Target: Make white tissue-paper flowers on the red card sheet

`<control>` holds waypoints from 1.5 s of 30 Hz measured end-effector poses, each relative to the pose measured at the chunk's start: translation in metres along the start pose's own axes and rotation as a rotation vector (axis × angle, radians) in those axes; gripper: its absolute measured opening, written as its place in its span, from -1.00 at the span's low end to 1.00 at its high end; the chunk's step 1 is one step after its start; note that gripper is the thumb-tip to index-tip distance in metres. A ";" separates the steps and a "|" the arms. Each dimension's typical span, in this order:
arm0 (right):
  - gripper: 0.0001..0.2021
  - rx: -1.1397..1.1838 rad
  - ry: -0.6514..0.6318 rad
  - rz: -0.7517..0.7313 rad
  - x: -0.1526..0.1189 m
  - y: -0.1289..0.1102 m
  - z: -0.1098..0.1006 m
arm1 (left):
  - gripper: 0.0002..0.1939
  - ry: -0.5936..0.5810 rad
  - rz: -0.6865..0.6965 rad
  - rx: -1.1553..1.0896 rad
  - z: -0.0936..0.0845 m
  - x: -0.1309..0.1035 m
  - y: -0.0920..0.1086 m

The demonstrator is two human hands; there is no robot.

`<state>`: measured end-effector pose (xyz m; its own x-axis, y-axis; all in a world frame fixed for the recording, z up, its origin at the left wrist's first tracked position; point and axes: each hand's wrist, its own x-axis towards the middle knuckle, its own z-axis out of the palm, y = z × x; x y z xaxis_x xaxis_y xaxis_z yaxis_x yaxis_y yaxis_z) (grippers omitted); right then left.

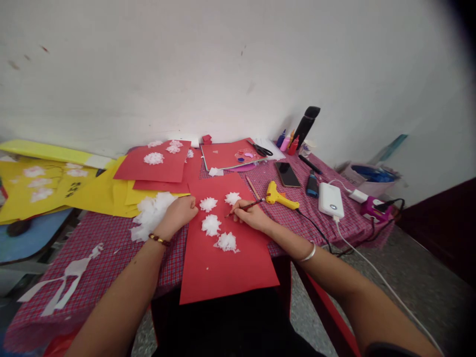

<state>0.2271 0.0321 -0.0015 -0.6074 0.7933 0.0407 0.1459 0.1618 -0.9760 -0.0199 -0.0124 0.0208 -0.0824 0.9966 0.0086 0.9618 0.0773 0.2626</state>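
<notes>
A red sheet of paper (230, 272) lies in front of me with several white ruffled paper flowers (211, 225) on it. My right hand (250, 215) grips a thin dark brush or pencil (256, 203); which of the two I cannot tell. Its tip points down at the red sheet, between the flowers. At the sheet's left edge my left hand (181, 210) rests with its fingers curled in. Whether anything is inside that fist is hidden. Beside it sits a heap of white paper pieces (152, 214).
A yellow glue gun (281, 196), a phone (287, 174), a white power bank (330, 200) with cables and small paint bottles (293, 146) stand to the right. Black scissors (262, 149) lie at the back. Finished-looking red sheets (148, 166) and yellow sheets (96, 191) overlap on the left.
</notes>
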 end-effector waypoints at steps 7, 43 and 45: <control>-0.86 0.021 -0.020 0.029 0.001 0.001 -0.002 | -0.88 0.003 -0.007 0.008 0.001 0.000 0.000; -0.87 -0.016 -0.031 0.036 0.002 -0.004 -0.007 | -0.88 0.021 0.004 -0.020 0.005 0.001 -0.005; -0.87 -0.007 -0.039 0.035 0.002 -0.004 -0.007 | -0.88 0.021 0.005 -0.024 0.004 0.001 -0.004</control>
<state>0.2309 0.0369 0.0042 -0.6320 0.7750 -0.0023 0.1734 0.1385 -0.9751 -0.0223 -0.0116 0.0158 -0.0834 0.9960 0.0304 0.9556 0.0713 0.2860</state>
